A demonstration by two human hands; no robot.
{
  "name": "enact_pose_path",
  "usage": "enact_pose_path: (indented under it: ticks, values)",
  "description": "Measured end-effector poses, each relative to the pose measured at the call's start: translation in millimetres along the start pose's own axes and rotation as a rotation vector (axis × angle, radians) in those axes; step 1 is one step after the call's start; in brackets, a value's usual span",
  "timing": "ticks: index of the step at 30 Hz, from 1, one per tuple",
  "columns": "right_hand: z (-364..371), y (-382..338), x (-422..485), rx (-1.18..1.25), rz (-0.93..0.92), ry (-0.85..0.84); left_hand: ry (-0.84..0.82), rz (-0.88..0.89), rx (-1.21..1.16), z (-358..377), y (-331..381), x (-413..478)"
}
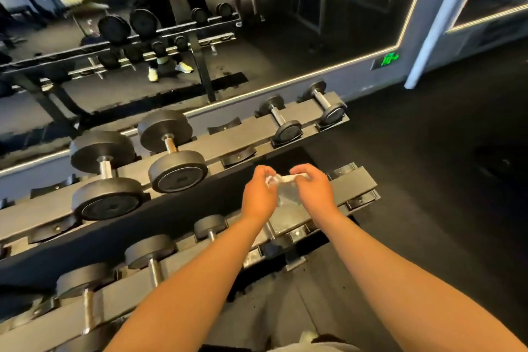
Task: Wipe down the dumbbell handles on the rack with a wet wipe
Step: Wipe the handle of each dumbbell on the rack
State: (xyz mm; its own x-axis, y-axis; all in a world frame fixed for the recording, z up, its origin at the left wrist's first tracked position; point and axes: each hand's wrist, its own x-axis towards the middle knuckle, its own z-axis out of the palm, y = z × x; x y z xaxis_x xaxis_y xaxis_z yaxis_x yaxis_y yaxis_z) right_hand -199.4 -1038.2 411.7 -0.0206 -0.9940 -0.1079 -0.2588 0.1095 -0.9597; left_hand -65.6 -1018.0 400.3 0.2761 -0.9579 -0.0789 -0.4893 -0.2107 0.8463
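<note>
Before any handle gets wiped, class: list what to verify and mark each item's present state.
1. Grip on the wet wipe: ok, the left hand and right hand both pinch it.
2. Wipe fully spread: cannot tell.
3. Wipe touching a handle: not ok, it is held above the rack.
4. The large dumbbell handle uncovered: ok.
5. Wipe moist: cannot tell.

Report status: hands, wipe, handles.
Left hand and right hand both pinching the wet wipe. Held over the rack; dumbbell handles untouched. Nothing visibly blocking.
</note>
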Motion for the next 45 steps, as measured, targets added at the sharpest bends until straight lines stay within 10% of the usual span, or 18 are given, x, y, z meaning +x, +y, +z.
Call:
enact_pose_path:
  ticks: [14,21,31,45]
  values:
    - [-15.7,17.5,86.8,-0.068,0.039,0.293,-0.087,-0.226,-0.069,43.1,-19.4,88.0]
    - [9.9,8.1,131.0,-0.199,0.028,0.258,0.044,-0.379,-0.181,26.6,-33.7,143.0]
    - [30.4,6.6,159.7,-0.057,-0.091,-0.088,-0.388,-0.467,-0.634,42.2,-0.9,190.8]
    - [-28.8,48.7,292.3,0.241,0.484,-0.275,-0.177,-0.394,-0.628,112.0,28.7,262.0]
